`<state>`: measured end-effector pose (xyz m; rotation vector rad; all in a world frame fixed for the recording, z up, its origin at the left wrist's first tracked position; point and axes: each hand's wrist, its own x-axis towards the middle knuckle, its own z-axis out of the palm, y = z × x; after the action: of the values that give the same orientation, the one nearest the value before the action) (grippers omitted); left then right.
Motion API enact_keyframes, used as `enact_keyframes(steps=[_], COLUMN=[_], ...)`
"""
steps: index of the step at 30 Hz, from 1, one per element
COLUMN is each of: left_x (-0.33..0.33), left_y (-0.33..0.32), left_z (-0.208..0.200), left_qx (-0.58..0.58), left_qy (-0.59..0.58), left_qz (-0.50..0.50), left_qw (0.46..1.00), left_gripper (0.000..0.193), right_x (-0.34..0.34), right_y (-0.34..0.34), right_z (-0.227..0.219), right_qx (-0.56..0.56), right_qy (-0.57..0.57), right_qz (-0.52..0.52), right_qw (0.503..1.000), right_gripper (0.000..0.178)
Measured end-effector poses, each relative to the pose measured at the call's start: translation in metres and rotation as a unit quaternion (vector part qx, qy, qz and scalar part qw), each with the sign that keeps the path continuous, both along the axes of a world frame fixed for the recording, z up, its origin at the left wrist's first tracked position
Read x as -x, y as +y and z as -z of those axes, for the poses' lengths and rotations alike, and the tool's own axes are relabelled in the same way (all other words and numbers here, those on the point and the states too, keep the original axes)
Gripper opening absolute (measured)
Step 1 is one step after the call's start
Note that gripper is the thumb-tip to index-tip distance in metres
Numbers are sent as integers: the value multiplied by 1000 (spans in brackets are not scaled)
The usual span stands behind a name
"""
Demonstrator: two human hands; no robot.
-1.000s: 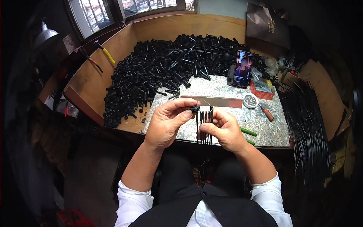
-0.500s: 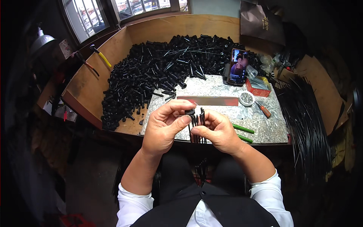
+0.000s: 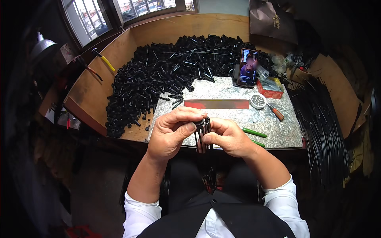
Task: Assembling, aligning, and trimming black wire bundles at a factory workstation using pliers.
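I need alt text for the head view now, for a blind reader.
A person's left grip and right grip together hold a round black part and thin black rods. Both are at the near edge of a speckled board; beyond are a large heap of black parts and a propped phone.

Past the right hand [image 3: 231, 139] and green handles [image 3: 254, 132], the speckled board [image 3: 283, 135] had room; a black pile [image 3: 154, 77] blocked the back left.

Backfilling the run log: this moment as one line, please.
left hand: holds round black part | right hand: grips black rods | beside right hand: green handles | beyond hands: strip, dish, phone
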<state>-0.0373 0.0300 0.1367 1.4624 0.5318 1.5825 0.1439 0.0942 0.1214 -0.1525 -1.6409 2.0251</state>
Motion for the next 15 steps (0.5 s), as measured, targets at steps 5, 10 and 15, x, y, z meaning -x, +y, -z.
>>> enact_keyframes(steps=[5, 10, 15], left_x=[-8, -6, 4], left_y=[-1, 6, 10], left_z=[-2, 0, 0], left_qx=[59, 34, 50], left_qy=[-37, -22, -32], left_qz=[-5, 18, 115], left_qw=[998, 999, 992], left_gripper=[26, 29, 27], right_x=[0, 2, 5], right_y=[10, 21, 23], right_z=[-2, 2, 6], right_qx=[7, -6, 40], right_qy=[-16, -30, -4], right_qz=[-43, -72, -170], right_qw=[999, 997, 985], right_gripper=[15, 17, 32])
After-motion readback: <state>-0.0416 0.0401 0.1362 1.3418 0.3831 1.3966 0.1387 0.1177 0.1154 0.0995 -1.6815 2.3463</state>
